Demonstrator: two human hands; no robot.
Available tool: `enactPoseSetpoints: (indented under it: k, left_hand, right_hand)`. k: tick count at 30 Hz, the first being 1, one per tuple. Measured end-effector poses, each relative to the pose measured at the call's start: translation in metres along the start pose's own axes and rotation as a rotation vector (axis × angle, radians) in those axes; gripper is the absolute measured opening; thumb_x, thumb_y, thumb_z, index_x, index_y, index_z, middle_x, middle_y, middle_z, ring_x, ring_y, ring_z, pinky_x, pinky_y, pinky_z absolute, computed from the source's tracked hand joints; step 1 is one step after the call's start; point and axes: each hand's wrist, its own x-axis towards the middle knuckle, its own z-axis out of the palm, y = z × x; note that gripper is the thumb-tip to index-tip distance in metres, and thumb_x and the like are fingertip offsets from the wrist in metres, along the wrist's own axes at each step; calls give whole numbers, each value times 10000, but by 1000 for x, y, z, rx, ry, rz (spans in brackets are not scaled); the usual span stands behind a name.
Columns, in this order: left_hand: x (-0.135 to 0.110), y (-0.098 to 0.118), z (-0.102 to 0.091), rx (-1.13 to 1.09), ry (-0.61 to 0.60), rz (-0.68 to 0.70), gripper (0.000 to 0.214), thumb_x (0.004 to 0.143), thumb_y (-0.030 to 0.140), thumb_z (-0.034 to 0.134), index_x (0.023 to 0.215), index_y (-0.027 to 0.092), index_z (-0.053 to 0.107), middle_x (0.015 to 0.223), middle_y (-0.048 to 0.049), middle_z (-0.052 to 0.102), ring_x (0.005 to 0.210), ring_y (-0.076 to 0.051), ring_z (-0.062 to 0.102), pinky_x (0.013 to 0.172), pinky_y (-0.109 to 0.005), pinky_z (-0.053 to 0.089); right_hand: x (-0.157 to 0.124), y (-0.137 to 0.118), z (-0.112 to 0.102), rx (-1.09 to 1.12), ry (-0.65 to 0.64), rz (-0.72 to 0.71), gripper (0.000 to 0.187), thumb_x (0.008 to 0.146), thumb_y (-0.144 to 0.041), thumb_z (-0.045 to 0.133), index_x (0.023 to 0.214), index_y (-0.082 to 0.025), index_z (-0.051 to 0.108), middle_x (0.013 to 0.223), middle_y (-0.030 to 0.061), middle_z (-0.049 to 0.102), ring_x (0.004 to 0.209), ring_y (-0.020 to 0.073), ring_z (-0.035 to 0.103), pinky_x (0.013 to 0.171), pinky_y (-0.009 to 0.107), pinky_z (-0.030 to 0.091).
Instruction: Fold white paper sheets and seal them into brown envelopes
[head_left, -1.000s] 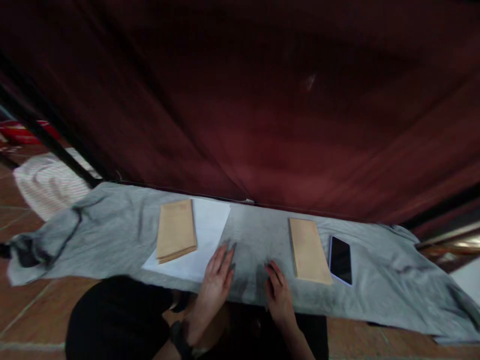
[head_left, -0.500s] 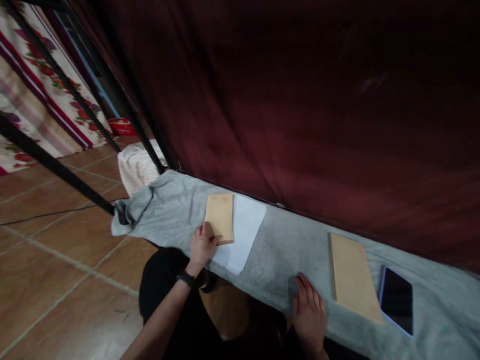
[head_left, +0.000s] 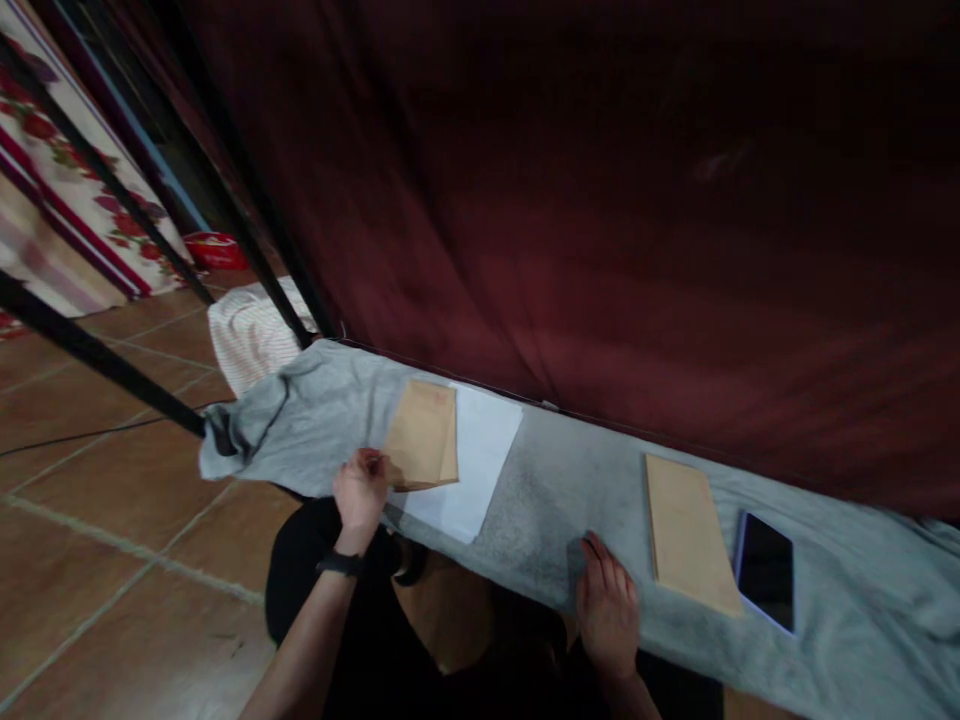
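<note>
My left hand pinches the near left corner of a brown paper envelope, which is slewed to the left over another one beneath it. Under them lie white paper sheets, showing along the right and near sides. My right hand rests on the grey cloth near its front edge, holding nothing, with the fingers stretched forward. To the right of that hand lies a second brown pile, looking like the same envelopes, beside a dark-screened phone.
The grey cloth covers a long narrow surface against a dark red curtain. Black metal poles stand at the left. A striped cloth and a red container are beyond them on the tiled floor.
My left hand has drawn the top envelope leftwards by its corner, so it fans out from the one below. My right hand stays on the cloth. The view has shifted slightly.
</note>
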Motion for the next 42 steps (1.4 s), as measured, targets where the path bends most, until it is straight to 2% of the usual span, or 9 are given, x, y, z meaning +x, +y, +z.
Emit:
enactPoseSetpoints:
  k: [6,13,19,26,29,32,36,39,42]
  left_hand:
    - [1,26,-23,-242,81,-13,295,825,309,583,1101,205,598,769,8,616,642,-155,618,584,-255,459]
    - [1,26,-9,-843,-138,-481,475,618,157,682,1069,190,535,668,66,576,524,-111,610,515,-244,544]
    - [2,10,-4,-739,-215,-557,200,613,123,661,782,165,563,637,-4,630,536,-130,621,531,-271,558]
    - [21,1,-3,-564,-143,-490,219,679,161,609,897,135,610,619,16,586,543,-144,608,550,-297,546]
    - [15,1,-6,-345,-75,-316,298,740,226,643,1025,139,648,876,-86,660,872,-271,680,752,-448,579]
    - [-13,10,-3,-121,-19,1,435,825,319,646,1237,181,616,1375,-169,525,1345,-377,441,1058,-557,424]
    - [-65,20,17,-131,-440,616,528,919,400,575,1391,173,509,1489,-160,460,1376,-286,456,1112,-446,420]
    - [-90,19,30,12,-593,783,643,857,465,657,1415,185,500,1529,-171,442,1435,-330,383,1148,-532,363]
    - [-96,16,34,133,-597,808,620,885,457,620,1414,153,508,1518,-190,458,1438,-326,387,1161,-532,345]
  right_hand:
    - [6,-5,-6,-27,-19,19,416,961,-180,387,1340,-210,557,1405,86,590,1234,250,550,1019,399,390]
    - [6,-6,-8,-24,-18,31,431,944,-150,409,1343,-210,559,1408,81,590,1236,234,544,1035,380,378]
    - [6,-7,-9,23,-16,41,438,941,-153,400,1344,-214,561,1414,81,585,1247,242,538,1052,400,361]
    - [15,-10,-14,360,-12,200,376,946,-219,393,1220,-214,649,1306,89,652,1183,253,573,1040,453,399]
    - [40,-28,-12,773,-49,377,358,916,-323,436,1147,-207,684,1194,102,691,1095,244,622,994,435,466]
    - [71,-60,-5,1178,-271,661,353,835,-431,534,1022,-194,716,1038,104,722,847,229,669,827,410,551]
    - [102,-108,9,1341,-427,746,324,756,-437,620,956,-206,730,956,76,732,740,199,653,711,372,568]
    - [110,-129,16,1350,-486,743,232,739,-388,644,897,-247,738,918,35,736,723,181,646,679,334,558]
    - [112,-139,19,1337,-523,774,191,740,-350,640,872,-253,738,857,14,733,690,170,637,653,310,548]
